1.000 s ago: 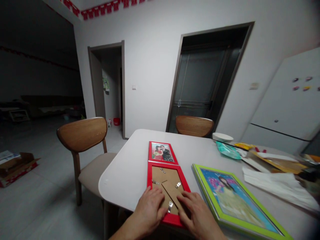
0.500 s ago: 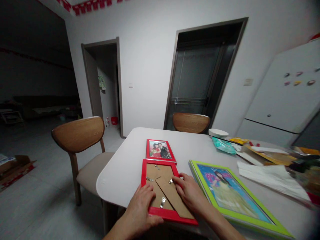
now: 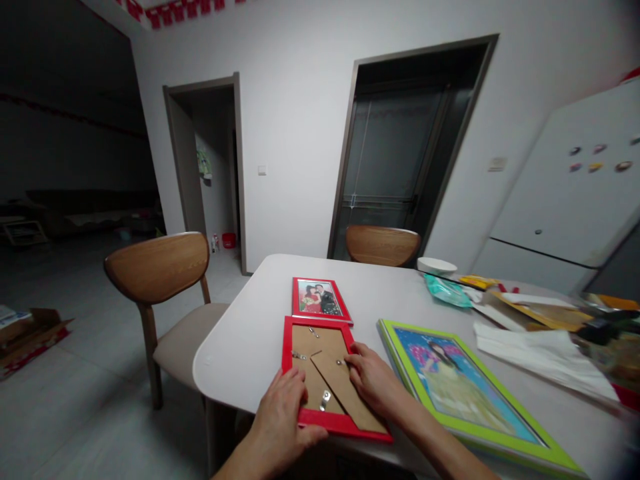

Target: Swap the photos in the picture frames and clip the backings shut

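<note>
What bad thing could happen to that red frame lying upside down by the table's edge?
1. The red frame lies at the table's near edge; a push from the left hand might slide it off.
2. The right hand presses among small metal clips, which could pinch or scratch a fingertip.
3. The green frame lies close beside that arm and might get bumped.

Green frame (image 3: 465,393), photo frame (image 3: 320,299) flat on table (image 3: 250,347); wooden chair (image 3: 157,267) left — fridge (image 3: 565,200) right.

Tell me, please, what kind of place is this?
Probably the dining area of a home: a white table with wooden chairs around it, a fridge with magnets, and doorways to other rooms.
</note>
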Action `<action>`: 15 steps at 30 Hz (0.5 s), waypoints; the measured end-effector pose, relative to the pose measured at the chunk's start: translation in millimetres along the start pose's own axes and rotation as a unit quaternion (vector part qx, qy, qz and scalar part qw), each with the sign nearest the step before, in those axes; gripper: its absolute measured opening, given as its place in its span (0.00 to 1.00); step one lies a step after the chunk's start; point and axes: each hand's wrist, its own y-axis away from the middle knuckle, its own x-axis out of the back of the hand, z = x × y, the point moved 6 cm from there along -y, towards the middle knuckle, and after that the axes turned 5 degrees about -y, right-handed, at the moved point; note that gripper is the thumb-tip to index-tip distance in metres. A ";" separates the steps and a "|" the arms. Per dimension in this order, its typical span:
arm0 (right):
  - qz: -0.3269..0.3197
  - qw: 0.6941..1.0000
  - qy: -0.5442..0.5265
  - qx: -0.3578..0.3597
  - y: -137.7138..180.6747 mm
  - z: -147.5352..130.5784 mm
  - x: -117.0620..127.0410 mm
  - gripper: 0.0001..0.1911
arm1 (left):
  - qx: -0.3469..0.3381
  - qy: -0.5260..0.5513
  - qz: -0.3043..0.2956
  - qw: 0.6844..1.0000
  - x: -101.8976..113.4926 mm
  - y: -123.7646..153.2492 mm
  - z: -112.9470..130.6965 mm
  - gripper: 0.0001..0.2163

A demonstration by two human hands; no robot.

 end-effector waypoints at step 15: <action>0.004 0.996 -0.026 0.090 -7.4 -54.0 -12.9 0.16 | -0.019 0.030 0.019 0.999 -2.0 4.3 -3.9 0.18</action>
